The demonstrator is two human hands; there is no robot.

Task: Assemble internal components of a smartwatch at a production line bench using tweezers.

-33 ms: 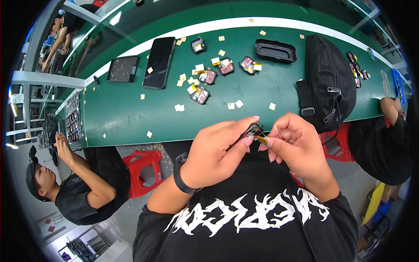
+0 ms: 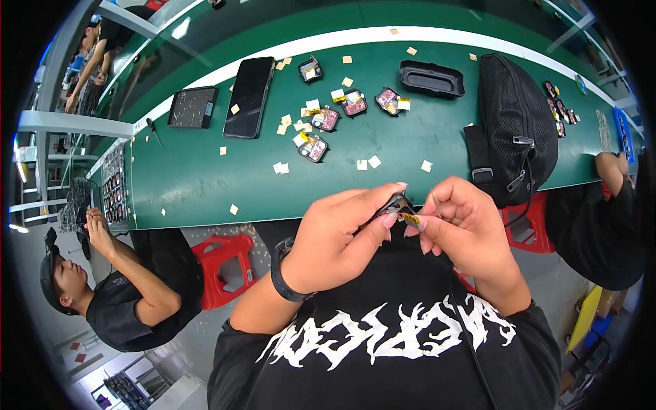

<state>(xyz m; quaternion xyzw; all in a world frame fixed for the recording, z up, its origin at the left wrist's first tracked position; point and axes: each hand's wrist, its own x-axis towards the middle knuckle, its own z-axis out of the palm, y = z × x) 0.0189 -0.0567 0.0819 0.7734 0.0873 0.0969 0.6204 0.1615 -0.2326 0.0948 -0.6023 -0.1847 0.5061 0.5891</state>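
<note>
Close to my body, past the near edge of the table, my left hand [image 2: 345, 236] grips a small black plastic casing [image 2: 396, 204] between thumb and fingers. Against it, the thumb and fingertips of my right hand [image 2: 465, 222] pinch a small yellow-taped piece [image 2: 411, 219], with a bit of red showing beside the casing. Most of both parts is hidden by my fingers. On the green table ahead lie several small open black housings [image 2: 313, 147] with pinkish insides and yellow-and-white tabs.
Small cream squares [image 2: 374, 162] are scattered over the green table [image 2: 328, 198]. A black phone [image 2: 249, 96], a shallow dark tray [image 2: 193, 108] and a thin screwdriver [image 2: 155, 131] lie left. An empty black tray [image 2: 432, 79] and a black bag [image 2: 518, 123] sit right. Co-workers [image 2: 130, 301] sit either side.
</note>
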